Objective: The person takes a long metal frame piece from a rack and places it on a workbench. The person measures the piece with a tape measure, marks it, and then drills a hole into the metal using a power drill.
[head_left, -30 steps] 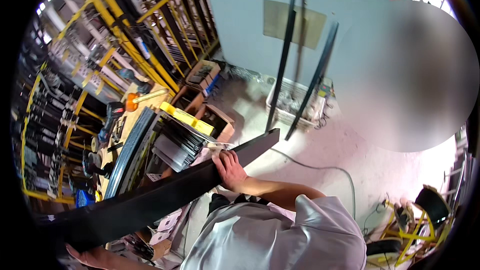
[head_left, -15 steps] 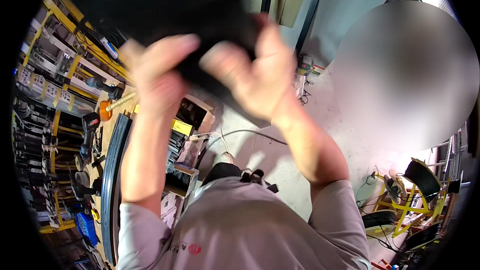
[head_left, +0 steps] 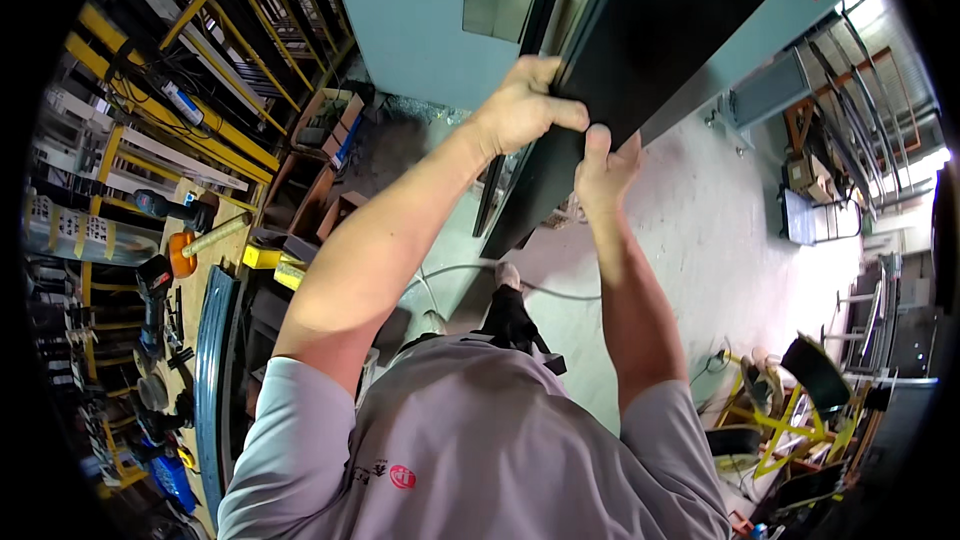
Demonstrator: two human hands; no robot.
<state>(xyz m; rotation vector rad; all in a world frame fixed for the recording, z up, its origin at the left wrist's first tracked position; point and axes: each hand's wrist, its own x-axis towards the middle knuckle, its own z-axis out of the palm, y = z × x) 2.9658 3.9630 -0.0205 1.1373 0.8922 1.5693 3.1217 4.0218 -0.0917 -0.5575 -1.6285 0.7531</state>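
A long black flat panel [head_left: 650,50] stands nearly upright in front of me, its lower end above the concrete floor and its upper part running out of the top of the picture. My left hand [head_left: 525,105] is closed over its left edge. Just below and to the right, my right hand [head_left: 605,168] grips the same edge from underneath. Both forearms reach up from my grey shirt.
Yellow racks [head_left: 190,110] with tools fill the left side, with a workbench [head_left: 200,340] holding a drill and an orange mallet. Two dark bars [head_left: 540,0] lean on the pale blue wall. A cable [head_left: 560,290] lies on the floor. Chairs and clutter [head_left: 800,390] sit lower right.
The panel has gone from lying low and slanted across my front, to overhead, to nearly upright before me. Both hands have stayed on it and shifted to its left edge.
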